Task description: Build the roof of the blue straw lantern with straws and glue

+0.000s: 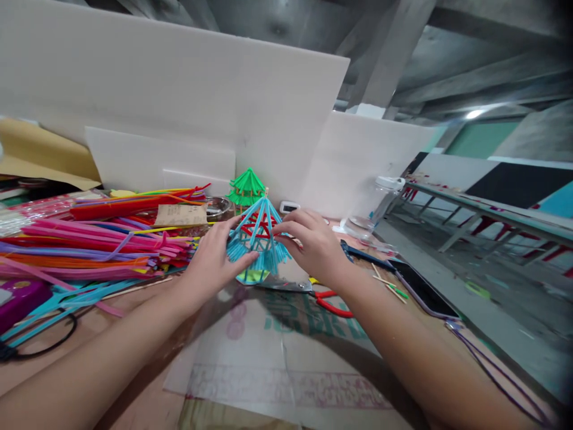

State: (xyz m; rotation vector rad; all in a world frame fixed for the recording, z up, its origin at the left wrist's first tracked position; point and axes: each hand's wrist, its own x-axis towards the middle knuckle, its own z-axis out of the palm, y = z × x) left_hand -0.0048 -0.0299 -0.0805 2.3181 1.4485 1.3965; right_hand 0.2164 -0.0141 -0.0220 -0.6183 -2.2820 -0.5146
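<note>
Both forearms reach in; left hand [210, 263] and right hand [313, 245] grip upright blue pagoda [259, 239], tip upward.

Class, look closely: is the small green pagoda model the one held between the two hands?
No, the hands hold the blue pagoda model; the green pagoda model stands untouched behind it.

brown table [147, 394] with flattened cardboard [286, 358], bright pipe cleaners [89, 245], red-handled pliers [329, 301], a phone [423, 289]

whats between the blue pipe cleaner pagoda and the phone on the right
In the head view, the right hand and blue-handled pliers lie between the blue pagoda and the phone.
</note>
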